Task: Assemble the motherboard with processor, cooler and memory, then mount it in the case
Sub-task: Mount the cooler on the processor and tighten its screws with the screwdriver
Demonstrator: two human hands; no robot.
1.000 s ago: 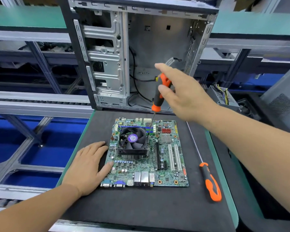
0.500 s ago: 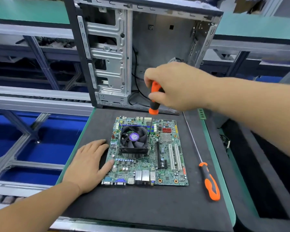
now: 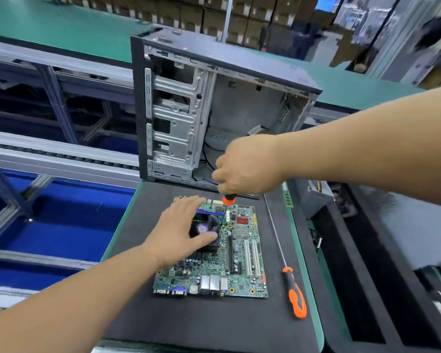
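Head view: the motherboard [image 3: 214, 263] lies flat on the bench's black mat [image 3: 189, 322], in front of the open case [image 3: 214, 118]. The left hand [image 3: 181, 233] rests with fingers straight on the cooler fan [image 3: 206, 231]. The right hand [image 3: 245, 169] grips a screwdriver [image 3: 229, 199] upright beside the fan. A second screwdriver [image 3: 294, 291] lies right of the board.

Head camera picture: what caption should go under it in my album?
Left hand steadies the cooler while right hand drives a screwdriver into the motherboard.
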